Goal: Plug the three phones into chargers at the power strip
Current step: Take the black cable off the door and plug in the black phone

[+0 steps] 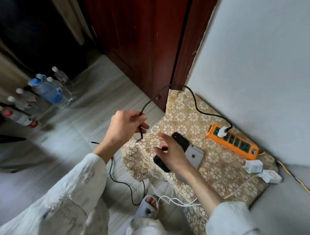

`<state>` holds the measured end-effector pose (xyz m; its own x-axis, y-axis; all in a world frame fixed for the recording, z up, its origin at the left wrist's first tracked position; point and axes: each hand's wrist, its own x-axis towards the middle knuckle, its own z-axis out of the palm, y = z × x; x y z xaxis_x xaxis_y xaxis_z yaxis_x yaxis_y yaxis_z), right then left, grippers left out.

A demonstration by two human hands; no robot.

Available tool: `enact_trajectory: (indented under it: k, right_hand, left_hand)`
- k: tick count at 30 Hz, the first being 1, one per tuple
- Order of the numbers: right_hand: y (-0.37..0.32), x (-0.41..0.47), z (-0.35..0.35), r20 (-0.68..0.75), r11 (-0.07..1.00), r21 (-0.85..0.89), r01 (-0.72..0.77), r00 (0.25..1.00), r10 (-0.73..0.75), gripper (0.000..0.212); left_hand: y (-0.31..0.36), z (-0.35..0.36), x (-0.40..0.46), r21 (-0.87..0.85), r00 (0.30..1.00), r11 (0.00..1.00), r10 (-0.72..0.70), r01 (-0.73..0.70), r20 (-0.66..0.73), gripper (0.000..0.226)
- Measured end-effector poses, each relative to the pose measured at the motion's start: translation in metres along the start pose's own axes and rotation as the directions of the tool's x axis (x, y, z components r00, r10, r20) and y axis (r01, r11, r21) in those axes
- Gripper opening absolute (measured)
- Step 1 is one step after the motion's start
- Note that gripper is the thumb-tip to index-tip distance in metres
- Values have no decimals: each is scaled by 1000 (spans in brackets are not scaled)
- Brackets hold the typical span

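Observation:
My left hand [124, 127] pinches a black braided cable [192, 94] near its free end. The cable loops up and back to a white charger [222, 131] plugged into the orange power strip [229, 148] by the wall. My right hand [170, 153] lies across a black phone [180, 141] and seems to grip it, thumb and forefinger spread. Beside it lies a silver phone [194, 154], back up. A third, greyish phone [177, 176] peeks out under my right wrist. Two loose white chargers [253, 166] sit right of the strip.
The items rest on a low surface with a floral cloth [219, 175] in the corner of a grey wall and a dark red door [136, 36]. White cables [173, 200] and a thin black cable [123, 183] hang toward my slippered foot [149, 204]. Several water bottles [50, 92] stand on the floor, left.

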<state>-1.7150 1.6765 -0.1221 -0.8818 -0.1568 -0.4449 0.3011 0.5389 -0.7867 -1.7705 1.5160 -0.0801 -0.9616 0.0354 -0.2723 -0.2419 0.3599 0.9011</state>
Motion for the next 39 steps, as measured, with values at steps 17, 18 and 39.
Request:
enact_trajectory:
  k: [17, 18, 39]
  right_hand:
    - [-111, -20, -38, -119, 705, 709, 15, 988, 99, 17]
    - [-122, -22, -46, -114, 674, 739, 12, 988, 108, 18]
    - [-284, -103, -87, -83, 975, 62, 215, 974, -209, 25]
  left_hand:
    - [-12, -34, -40, 3, 920, 999, -46, 49, 389, 51]
    - [-17, -38, -47, 74, 908, 997, -48, 19, 415, 42]
    - [309, -149, -64, -324, 957, 914, 282, -245, 72, 14]
